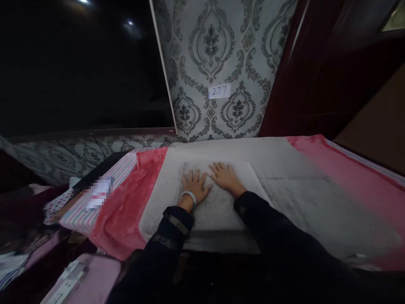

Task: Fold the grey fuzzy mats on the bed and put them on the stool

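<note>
My left hand [194, 188] lies flat with spread fingers on a pale grey fuzzy cloth [218, 213], which looks like a smaller layer or folded piece. A bracelet [190, 194] circles the left wrist. Just to the right, my right hand [225, 175] also presses palm down on this cloth, fingers stretched out. Beneath it spreads a larger light grey sheet [228, 150] with a crease on its right side. Red and pink plush fabric [123, 215] shows at both sides of the sheet. Neither hand grips anything.
Striped fabric [79, 217] lies under the plush at left, with a blurred packet [98, 194] on it. A white power strip [65, 285] rests on a pink surface at lower left. Behind are a large dark screen [79, 71], patterned wallpaper [210, 42] and a "277" label [219, 91].
</note>
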Demonstrator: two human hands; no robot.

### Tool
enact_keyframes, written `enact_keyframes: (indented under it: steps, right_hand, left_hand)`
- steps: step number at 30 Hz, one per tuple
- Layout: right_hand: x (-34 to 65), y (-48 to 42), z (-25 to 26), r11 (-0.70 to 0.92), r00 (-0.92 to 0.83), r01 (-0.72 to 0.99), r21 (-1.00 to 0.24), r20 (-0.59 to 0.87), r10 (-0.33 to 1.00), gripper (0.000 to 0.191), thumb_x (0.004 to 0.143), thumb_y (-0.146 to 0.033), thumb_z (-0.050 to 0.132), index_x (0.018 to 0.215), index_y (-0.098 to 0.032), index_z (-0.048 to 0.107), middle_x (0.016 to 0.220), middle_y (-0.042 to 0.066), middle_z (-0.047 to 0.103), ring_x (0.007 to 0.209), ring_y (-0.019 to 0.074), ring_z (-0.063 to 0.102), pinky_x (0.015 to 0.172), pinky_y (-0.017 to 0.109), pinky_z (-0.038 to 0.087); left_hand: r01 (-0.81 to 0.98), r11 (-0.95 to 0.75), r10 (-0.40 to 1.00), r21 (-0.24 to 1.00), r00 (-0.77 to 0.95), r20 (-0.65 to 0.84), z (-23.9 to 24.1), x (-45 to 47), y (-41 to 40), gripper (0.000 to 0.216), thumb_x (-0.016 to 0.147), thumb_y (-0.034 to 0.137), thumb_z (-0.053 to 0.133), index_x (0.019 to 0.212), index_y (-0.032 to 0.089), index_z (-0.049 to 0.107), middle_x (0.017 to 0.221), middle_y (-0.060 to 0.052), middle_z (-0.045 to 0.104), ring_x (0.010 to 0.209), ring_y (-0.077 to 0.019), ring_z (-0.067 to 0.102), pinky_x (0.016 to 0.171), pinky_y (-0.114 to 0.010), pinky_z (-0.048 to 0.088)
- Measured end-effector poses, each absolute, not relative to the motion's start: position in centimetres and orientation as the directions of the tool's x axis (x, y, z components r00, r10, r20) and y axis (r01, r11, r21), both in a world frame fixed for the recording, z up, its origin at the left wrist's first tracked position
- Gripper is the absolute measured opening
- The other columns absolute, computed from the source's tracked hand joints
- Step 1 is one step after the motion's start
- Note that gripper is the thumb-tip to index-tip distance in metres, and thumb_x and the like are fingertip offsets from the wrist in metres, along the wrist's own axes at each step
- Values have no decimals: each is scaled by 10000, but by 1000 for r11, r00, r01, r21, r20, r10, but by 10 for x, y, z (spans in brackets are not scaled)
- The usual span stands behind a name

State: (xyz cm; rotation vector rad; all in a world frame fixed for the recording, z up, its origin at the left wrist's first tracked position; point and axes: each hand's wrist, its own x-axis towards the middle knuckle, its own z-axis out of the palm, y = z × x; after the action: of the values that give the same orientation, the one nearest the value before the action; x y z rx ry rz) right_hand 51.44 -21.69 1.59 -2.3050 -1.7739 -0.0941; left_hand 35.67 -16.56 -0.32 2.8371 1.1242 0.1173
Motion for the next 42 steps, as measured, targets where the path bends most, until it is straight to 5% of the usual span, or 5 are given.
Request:
enact_keyframes:
  steps: [7, 13, 20, 29, 42]
  right_hand:
    - [522, -219, -16, -263, 272, 962, -78, 145, 951, 541, 1059, -445, 314, 1556, -244, 388, 1614, 75, 332, 1483, 313, 280, 1171, 568, 249]
    - [521, -215, -13, -271, 282, 959, -87, 156, 947, 540, 1057, -460, 311, 1551, -258, 393, 1613, 81, 334, 1480, 304, 287, 1164, 568, 260]
    - [527, -217, -12, -274, 287, 956, -106, 138, 948, 552, 1057, -475, 308, 1552, -247, 393, 1619, 67, 328, 1482, 289, 282, 1183, 525, 246]
    - [584, -250, -10, -554, 560, 827, -99, 55, 827, 586, 1057, -491, 239, 1571, -233, 355, 1642, 71, 275, 1505, 292, 217, 1185, 533, 240]
    - [593, -328, 3, -664, 657, 737, -126, -93, 748, 587, 1043, -410, 223, 1610, -260, 240, 1670, 38, 163, 1511, 315, 204, 1161, 595, 291]
  left_hand:
    - [673, -736, 674, 71, 739, -5, -2, 355, -162, 711, 955, 628, 316, 1591, 314, 256, 1688, -80, 166, 1547, -380, 81, 1187, -696, 92]
    - [732, -675, 735, 93, 678, -2, 29, 375, -138, 599, 994, 437, 291, 1548, 217, 348, 1614, -133, 358, 1505, -296, 280, 1199, -624, 211]
    - [823, -567, 824, 45, 567, 21, 6, 389, -125, 631, 994, 419, 222, 1565, 172, 327, 1652, -142, 267, 1527, -295, 227, 1204, -617, 208]
    - [815, -579, 816, 42, 577, 39, 5, 388, -122, 630, 987, 431, 234, 1563, 199, 340, 1645, -118, 299, 1517, -288, 253, 1176, -574, 294]
    - [789, -607, 793, 95, 609, 0, 16, 386, -119, 619, 994, 449, 216, 1557, 226, 348, 1649, -120, 286, 1527, -281, 224, 1190, -574, 261]
